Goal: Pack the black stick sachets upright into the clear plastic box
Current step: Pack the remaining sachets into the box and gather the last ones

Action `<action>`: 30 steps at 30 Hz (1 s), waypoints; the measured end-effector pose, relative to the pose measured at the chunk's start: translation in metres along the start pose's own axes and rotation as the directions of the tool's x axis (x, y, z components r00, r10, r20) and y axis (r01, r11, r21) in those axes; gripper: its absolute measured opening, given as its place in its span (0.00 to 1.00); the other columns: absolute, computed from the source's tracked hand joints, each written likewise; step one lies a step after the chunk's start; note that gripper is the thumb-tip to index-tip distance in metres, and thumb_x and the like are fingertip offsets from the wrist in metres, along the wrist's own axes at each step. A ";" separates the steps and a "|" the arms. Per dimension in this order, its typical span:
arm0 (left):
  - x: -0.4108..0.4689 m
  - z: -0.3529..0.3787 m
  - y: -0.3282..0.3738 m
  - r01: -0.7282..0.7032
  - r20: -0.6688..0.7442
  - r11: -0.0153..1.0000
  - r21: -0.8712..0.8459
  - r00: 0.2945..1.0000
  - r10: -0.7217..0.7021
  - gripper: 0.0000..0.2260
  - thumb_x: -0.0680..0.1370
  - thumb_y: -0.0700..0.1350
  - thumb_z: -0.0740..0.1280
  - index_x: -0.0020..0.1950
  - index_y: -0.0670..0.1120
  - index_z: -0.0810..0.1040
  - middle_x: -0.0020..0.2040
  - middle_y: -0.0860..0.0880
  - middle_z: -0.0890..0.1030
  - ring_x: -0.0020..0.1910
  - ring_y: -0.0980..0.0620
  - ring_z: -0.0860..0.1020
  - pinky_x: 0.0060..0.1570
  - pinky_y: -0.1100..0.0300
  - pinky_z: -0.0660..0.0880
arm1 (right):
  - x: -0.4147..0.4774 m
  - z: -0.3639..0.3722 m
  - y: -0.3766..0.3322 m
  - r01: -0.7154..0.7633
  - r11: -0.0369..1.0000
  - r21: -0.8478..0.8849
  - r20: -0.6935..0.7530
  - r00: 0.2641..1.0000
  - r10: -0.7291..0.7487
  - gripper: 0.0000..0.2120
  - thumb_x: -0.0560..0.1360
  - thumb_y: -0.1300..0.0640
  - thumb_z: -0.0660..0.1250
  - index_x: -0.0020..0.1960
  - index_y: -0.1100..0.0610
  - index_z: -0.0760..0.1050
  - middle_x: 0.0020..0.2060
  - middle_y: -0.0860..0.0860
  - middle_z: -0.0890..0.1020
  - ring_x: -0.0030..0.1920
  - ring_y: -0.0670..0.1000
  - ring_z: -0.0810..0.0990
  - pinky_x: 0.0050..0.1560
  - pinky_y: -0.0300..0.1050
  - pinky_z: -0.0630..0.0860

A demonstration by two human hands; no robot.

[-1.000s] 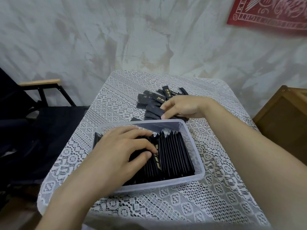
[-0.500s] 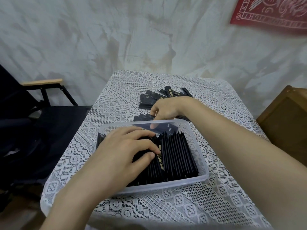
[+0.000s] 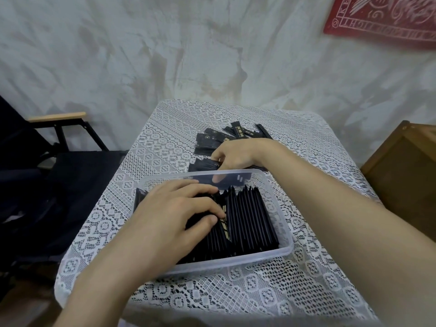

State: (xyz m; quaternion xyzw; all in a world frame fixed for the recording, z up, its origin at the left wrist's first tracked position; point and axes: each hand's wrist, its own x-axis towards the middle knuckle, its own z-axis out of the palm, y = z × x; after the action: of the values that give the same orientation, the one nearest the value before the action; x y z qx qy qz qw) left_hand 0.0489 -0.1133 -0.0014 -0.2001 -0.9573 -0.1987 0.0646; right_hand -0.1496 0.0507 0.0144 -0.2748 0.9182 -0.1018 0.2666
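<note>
– Hands, left to right: what is the left hand (image 3: 179, 213) doing?
– Same as a second ago. It lies in the clear plastic box (image 3: 236, 261) on the lace-covered bench (image 3: 236, 300). Its fingers and thumb curl round a batch of the upright black stick sachets (image 3: 250, 220), which it holds towards the left side.
– And the right hand (image 3: 238, 155)?
– That one has changed. A second ago its fingers were stretched out over the loose pile of black sachets (image 3: 212, 140) behind the box. Now it sits at the pile's near edge, just behind the far wall, with its fingers curled down onto one loose sachet (image 3: 204, 165). A fingertip shows through the plastic.
– Meaning?
– Probably the next sachet is picked and about to go in. Plenty more lie loose.
</note>
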 end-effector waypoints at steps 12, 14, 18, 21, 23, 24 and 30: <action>0.000 0.001 -0.002 -0.005 -0.005 1.000 -0.008 1.000 0.004 0.15 0.78 0.64 0.53 0.58 0.69 0.77 0.68 0.73 0.69 0.70 0.67 0.61 0.67 0.61 0.58 | -0.007 -0.004 -0.016 -0.067 0.997 0.035 0.188 0.980 0.060 0.17 0.71 0.47 0.79 0.52 0.56 0.79 0.46 0.52 0.86 0.41 0.53 0.85 0.49 0.51 0.83; 0.000 0.000 -0.001 0.000 0.002 1.000 -0.005 1.000 0.000 0.15 0.78 0.64 0.53 0.58 0.69 0.77 0.68 0.73 0.69 0.70 0.68 0.59 0.66 0.63 0.56 | -0.008 -0.004 -0.013 -0.068 0.996 0.066 0.185 0.981 0.054 0.15 0.71 0.49 0.79 0.50 0.56 0.79 0.44 0.51 0.85 0.41 0.51 0.84 0.48 0.50 0.82; 0.000 0.000 -0.001 0.002 0.013 1.000 -0.005 1.000 -0.002 0.17 0.77 0.66 0.51 0.58 0.70 0.77 0.68 0.74 0.67 0.72 0.69 0.58 0.70 0.61 0.56 | -0.013 -0.005 -0.001 -0.040 0.981 0.192 0.045 0.998 0.032 0.13 0.74 0.52 0.77 0.52 0.60 0.82 0.48 0.56 0.87 0.45 0.53 0.84 0.52 0.52 0.79; 0.000 0.000 -0.001 0.011 0.018 1.000 -0.005 1.000 -0.011 0.16 0.78 0.65 0.52 0.58 0.70 0.77 0.69 0.73 0.67 0.72 0.67 0.58 0.68 0.62 0.55 | -0.030 -0.015 0.005 -0.019 0.979 0.201 -0.220 0.973 0.064 0.10 0.76 0.53 0.74 0.54 0.57 0.81 0.47 0.55 0.86 0.48 0.57 0.84 0.52 0.52 0.78; 0.000 0.000 -0.001 0.010 0.020 1.000 -0.001 1.000 -0.010 0.17 0.78 0.65 0.52 0.58 0.70 0.76 0.69 0.73 0.67 0.72 0.67 0.59 0.68 0.61 0.55 | -0.054 -0.022 0.003 0.027 0.962 0.273 -0.348 0.935 0.073 0.10 0.77 0.55 0.72 0.57 0.56 0.81 0.46 0.55 0.86 0.47 0.59 0.85 0.48 0.51 0.81; 0.000 0.000 -0.001 0.010 0.023 1.000 0.002 1.000 -0.010 0.17 0.77 0.66 0.51 0.59 0.70 0.76 0.69 0.73 0.67 0.72 0.67 0.59 0.69 0.60 0.56 | -0.070 -0.024 -0.001 0.071 0.947 0.315 -0.412 0.909 0.069 0.09 0.78 0.56 0.72 0.57 0.55 0.81 0.43 0.53 0.86 0.42 0.56 0.85 0.40 0.46 0.81; 0.001 0.000 0.000 0.008 0.031 1.000 0.013 0.999 -0.009 0.18 0.77 0.66 0.50 0.58 0.70 0.76 0.69 0.74 0.67 0.72 0.67 0.59 0.69 0.59 0.57 | -0.162 0.010 -0.029 0.211 0.839 0.502 -0.442 0.896 0.039 0.04 0.78 0.58 0.72 0.45 0.56 0.79 0.26 0.48 0.80 0.24 0.45 0.79 0.23 0.37 0.72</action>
State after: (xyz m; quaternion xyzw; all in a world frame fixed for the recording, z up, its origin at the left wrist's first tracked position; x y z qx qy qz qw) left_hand 0.0481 -0.1133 -0.0015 -0.1985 -0.9602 -0.1897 0.0503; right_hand -0.0167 0.1171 0.0853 -0.2011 0.8745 -0.4259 0.1161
